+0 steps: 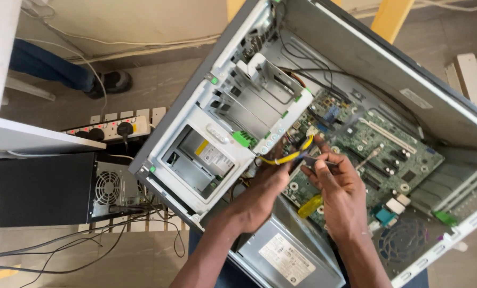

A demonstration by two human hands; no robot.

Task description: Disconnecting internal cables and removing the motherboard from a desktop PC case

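Where the open computer case (356,58) lies on its side, a yellow cable (289,156) runs at eleven o'clock from both hands. Left hand (265,189) curls around it; right hand (340,194) pinches a small dark connector (312,160), a yellow-handled screwdriver (309,205) tucked beneath. At nine o'clock, a power strip (116,128) rests on the floor (62,261).

Matt grey metal computer case (356,50), glossy green motherboard (388,144), translucent yellow plastic screwdriver handle (309,206), smooth yellow-sheathed cable (289,156).
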